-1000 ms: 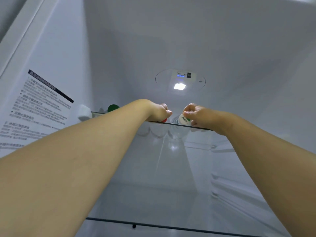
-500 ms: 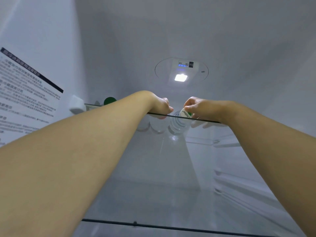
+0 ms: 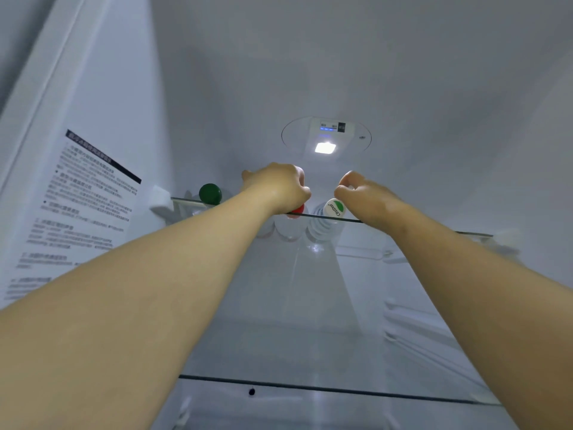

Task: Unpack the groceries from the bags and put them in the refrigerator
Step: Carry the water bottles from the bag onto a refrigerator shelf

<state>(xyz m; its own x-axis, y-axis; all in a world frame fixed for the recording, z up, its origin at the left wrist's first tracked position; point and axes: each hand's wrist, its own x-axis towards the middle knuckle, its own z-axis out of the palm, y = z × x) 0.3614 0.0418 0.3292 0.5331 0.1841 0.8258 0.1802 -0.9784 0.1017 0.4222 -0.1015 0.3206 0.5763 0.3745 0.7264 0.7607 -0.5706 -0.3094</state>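
Left hand (image 3: 279, 187): fingers curled round a red-capped bottle (image 3: 296, 210) lying at the front edge of the refrigerator's glass shelf (image 3: 471, 233).
Right hand (image 3: 369, 200): curled fist, gripping nothing, just beside a white-and-green-capped bottle (image 3: 334, 208).
Shelf's left end: green-capped bottle (image 3: 210, 193).

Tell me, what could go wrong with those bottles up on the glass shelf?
1. The red-capped bottle and the white-and-green-capped bottle seem to lie on their sides, caps at the front edge of the glass shelf. They might roll or slide off.
2. The shelf sits above the camera, so the left hand and right hand work partly unseen and could nudge a bottle.
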